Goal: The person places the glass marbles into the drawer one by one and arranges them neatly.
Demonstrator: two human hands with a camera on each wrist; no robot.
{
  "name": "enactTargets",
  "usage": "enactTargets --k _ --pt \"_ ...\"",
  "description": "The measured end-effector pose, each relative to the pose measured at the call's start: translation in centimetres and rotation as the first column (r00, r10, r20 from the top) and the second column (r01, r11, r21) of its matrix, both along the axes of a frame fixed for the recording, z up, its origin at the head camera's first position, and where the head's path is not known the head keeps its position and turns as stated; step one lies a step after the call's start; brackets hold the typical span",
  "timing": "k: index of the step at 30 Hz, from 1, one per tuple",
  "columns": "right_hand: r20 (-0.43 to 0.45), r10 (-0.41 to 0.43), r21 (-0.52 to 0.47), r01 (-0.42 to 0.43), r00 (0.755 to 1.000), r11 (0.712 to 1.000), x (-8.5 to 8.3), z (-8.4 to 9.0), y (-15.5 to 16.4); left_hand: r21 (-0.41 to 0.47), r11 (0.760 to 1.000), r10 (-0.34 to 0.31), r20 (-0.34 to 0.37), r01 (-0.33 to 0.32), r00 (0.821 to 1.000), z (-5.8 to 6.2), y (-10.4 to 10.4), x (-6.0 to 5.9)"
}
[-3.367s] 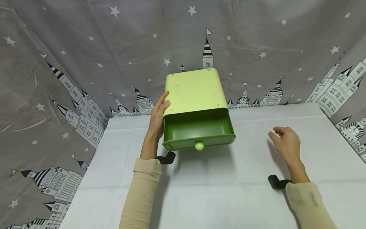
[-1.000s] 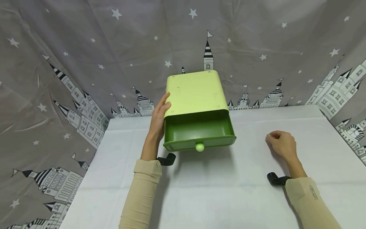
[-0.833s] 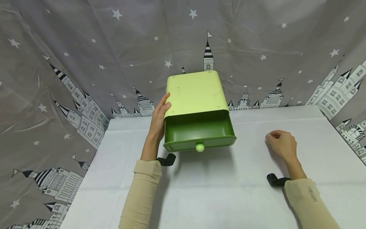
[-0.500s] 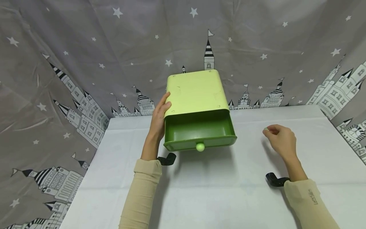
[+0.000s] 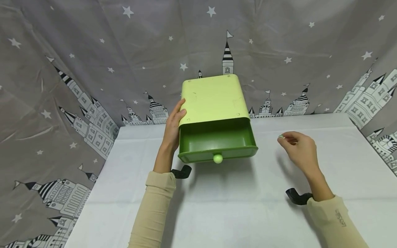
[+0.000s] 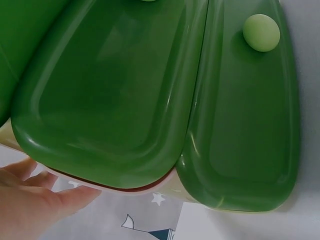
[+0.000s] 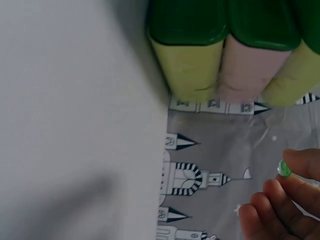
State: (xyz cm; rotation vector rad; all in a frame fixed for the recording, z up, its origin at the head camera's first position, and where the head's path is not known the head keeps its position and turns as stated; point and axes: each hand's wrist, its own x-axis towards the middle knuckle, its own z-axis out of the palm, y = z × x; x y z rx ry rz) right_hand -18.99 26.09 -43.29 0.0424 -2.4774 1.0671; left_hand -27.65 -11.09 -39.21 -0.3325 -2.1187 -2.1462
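Note:
A pale green cabinet (image 5: 214, 98) stands at the back of the white table (image 5: 235, 203), its dark green top drawer (image 5: 217, 141) pulled out, with a round knob (image 5: 217, 158). My left hand (image 5: 172, 129) rests flat against the cabinet's left side, fingers straight. In the left wrist view the drawer fronts (image 6: 110, 95) and a knob (image 6: 261, 32) fill the picture. My right hand (image 5: 297, 148) hovers right of the drawer, above the table, pinching a small green bead (image 5: 281, 136) between its fingertips. The bead (image 7: 284, 168) also shows in the right wrist view.
A grey curtain (image 5: 93, 51) printed with stars and castles hangs behind and on both sides of the table. Black wrist mounts (image 5: 181, 171) sit at each forearm. The open drawer's inside shows nothing in it.
My right hand went down to the table, pinched the small green bead, then lifted and moved left toward the drawer. The left hand and cabinet have stayed put.

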Motion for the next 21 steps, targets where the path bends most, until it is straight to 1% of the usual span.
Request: enactTargets --k 11,18,21 --pt "-0.098 0.071 -0.042 -0.076 0.993 0.996 1.1 2.3 -2.3 0.010 1.000 0.005 0.000 -0.005 1.000 0.0 0.0 -0.1" --pt "-0.163 0.109 -0.062 -0.120 0.981 0.991 1.7 3.4 -3.4 0.011 1.000 0.005 0.009 -0.005 1.000 0.1 -0.1 0.0" --pt "-0.200 0.130 -0.079 -0.148 0.971 0.986 1.9 3.9 -3.8 0.015 1.000 0.008 0.014 -0.008 1.000 0.1 -0.1 0.0"
